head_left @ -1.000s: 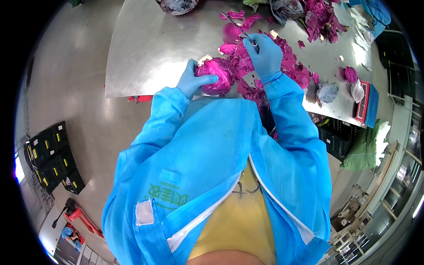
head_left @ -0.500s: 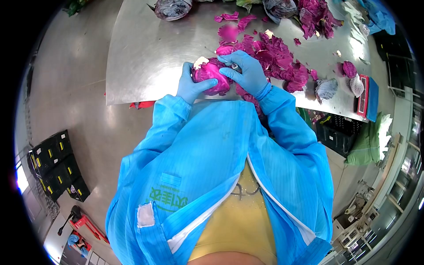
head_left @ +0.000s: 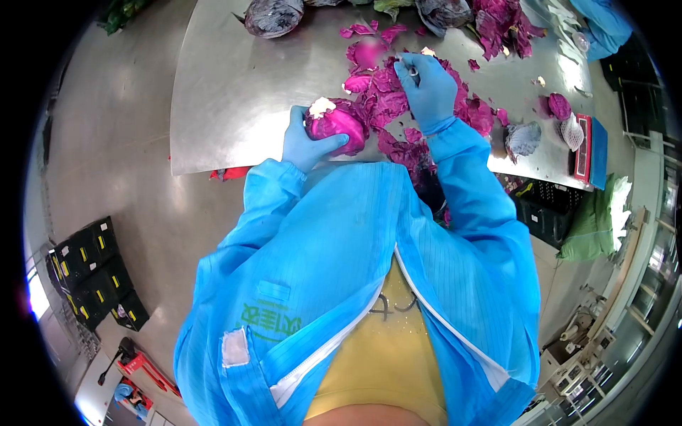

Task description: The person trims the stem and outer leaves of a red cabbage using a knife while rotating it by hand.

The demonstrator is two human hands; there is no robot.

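Observation:
Gloved in blue, my left hand point(head_left: 307, 144) grips a shiny red cabbage point(head_left: 337, 126) from its left side, thumb across the front. A pale cut stem shows at the cabbage's top. My right hand point(head_left: 429, 89), also in a blue glove, is closed around a knife point(head_left: 413, 71), of which only a small part shows at the fingers. It hovers over loose purple leaves point(head_left: 387, 99) to the right of the cabbage. More torn leaves lie between the hands and down to the metal table's point(head_left: 234, 85) near edge.
Dark unpeeled cabbages point(head_left: 273, 17) lie along the far side. At the right are a small purple cabbage point(head_left: 559, 106), one in white netting point(head_left: 572, 133) and a red and blue device point(head_left: 591, 153). Black crates point(head_left: 92, 270) stand on the floor at left. Another person's blue sleeve point(head_left: 604, 28) shows at top right.
My right hand came in to the cabbage, then moved back up and right, away from it. My left hand still holds the cabbage, now slightly lower in view.

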